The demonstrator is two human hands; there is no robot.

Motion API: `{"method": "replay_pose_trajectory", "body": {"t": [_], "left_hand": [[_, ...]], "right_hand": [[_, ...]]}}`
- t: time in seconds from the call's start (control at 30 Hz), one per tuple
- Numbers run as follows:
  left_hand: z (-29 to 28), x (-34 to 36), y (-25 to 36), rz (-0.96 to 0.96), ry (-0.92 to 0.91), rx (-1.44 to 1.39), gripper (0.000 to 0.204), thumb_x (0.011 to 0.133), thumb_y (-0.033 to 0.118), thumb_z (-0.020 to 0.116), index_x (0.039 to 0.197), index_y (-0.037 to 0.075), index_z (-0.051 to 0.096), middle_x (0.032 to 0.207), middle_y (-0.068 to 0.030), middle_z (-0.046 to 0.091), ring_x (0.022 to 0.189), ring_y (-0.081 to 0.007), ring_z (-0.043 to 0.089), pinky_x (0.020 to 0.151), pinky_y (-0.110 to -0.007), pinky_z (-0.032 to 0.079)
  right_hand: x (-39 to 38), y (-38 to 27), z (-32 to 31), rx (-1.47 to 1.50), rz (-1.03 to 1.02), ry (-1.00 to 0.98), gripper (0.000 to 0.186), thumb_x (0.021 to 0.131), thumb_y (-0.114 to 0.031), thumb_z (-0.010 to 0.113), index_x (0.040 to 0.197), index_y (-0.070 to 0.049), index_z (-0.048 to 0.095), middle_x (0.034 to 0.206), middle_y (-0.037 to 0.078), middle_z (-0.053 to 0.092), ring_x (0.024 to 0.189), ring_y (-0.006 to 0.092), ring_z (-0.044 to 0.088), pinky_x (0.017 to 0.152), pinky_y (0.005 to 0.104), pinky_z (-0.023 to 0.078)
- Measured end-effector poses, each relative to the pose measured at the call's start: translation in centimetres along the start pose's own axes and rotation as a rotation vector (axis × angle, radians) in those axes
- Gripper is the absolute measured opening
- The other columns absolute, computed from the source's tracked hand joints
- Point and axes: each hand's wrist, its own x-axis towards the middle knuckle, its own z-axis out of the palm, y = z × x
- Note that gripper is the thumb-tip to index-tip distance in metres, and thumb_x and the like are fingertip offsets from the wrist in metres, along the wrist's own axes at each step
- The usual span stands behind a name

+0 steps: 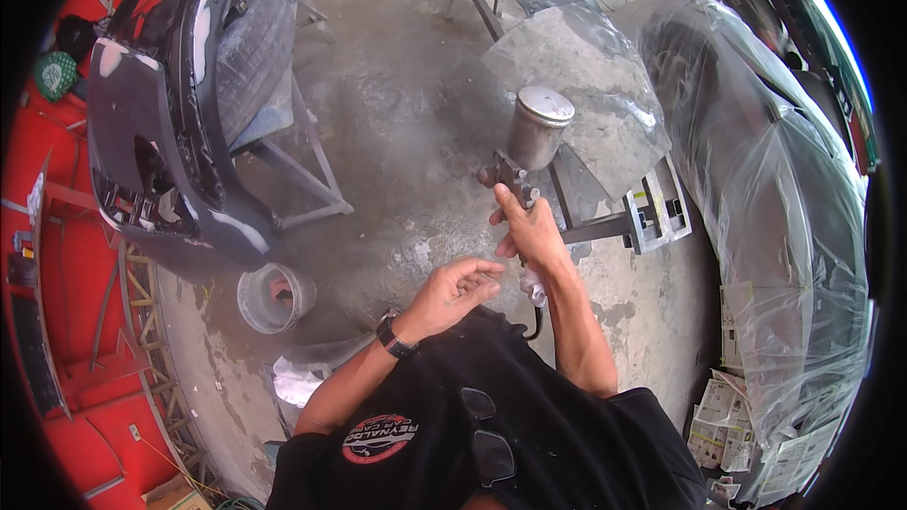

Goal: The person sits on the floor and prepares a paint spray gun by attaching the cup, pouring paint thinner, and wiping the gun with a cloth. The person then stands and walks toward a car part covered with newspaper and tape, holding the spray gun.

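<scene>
A metal spray gun [535, 144] with a silver cup and lid on top is gripped in my right hand [535, 225]. Its nozzle faces left, and a dark hose hangs below the handle beside a bit of white cloth or paper. My left hand [456, 291], with a watch on the wrist, hovers empty near the right wrist, fingers extended and slightly curved. To the left, a dark car bumper [142, 146] with pale sanded or filled patches rests on a metal stand [307, 156]. The gun is apart from it.
A translucent bucket [269, 297] stands on the concrete floor below the bumper. At right, a car [775, 198] is draped in clear plastic, with newspaper [723, 420] along its lower edge. A clear sheet [600, 66] covers another stand ahead. Red panelling [85, 321] lines the left.
</scene>
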Motion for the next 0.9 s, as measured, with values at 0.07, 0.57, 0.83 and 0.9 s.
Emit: {"method": "replay_pose_trajectory", "body": {"t": [0.07,0.57,0.83,0.9], "left_hand": [[-0.1,0.2,0.2,0.003,0.003,0.009,0.038,0.098,0.023,0.068,0.127,-0.001,0.063,0.117,-0.0098,0.07,0.099,-0.013,0.066,0.088,-0.03,0.053],[0.6,5.1,2.1,0.152,0.224,0.216,0.025,0.097,0.014,0.067,0.118,0.0,0.068,0.102,-0.0052,0.068,0.086,-0.0101,0.065,0.078,-0.026,0.053],[-1.1,12.0,8.3,0.485,0.38,0.547,0.022,0.087,0.004,0.075,0.109,0.003,0.071,0.1,-0.0052,0.061,0.076,-0.0112,0.061,0.066,-0.026,0.051],[-1.7,12.2,9.0,0.505,0.383,0.538,0.02,0.086,0.005,0.077,0.105,0.004,0.072,0.1,-0.0056,0.061,0.078,-0.0112,0.062,0.067,-0.028,0.053]], "right_hand": [[0.2,0.1,0.1,0.014,0.015,-0.011,0.044,0.101,-0.042,0.058,0.119,-0.002,0.064,0.079,0.009,0.061,0.043,0.0154,0.055,0.039,0.0278,0.041],[2.9,1.8,-2.3,0.111,-0.058,-0.052,0.049,0.1,-0.04,0.06,0.092,0.008,0.062,0.073,0.011,0.061,0.043,0.0187,0.059,0.037,0.0305,0.043],[2.0,-1.3,-3.1,0.004,-0.093,-0.214,0.037,0.104,-0.03,0.055,0.105,0.007,0.059,0.079,0.01,0.065,0.048,0.0135,0.059,0.039,0.0275,0.045],[2.4,-1.4,-3.0,-0.002,-0.12,-0.257,0.034,0.103,-0.027,0.057,0.105,0.007,0.059,0.08,0.009,0.065,0.047,0.0128,0.058,0.039,0.0273,0.044]]}}
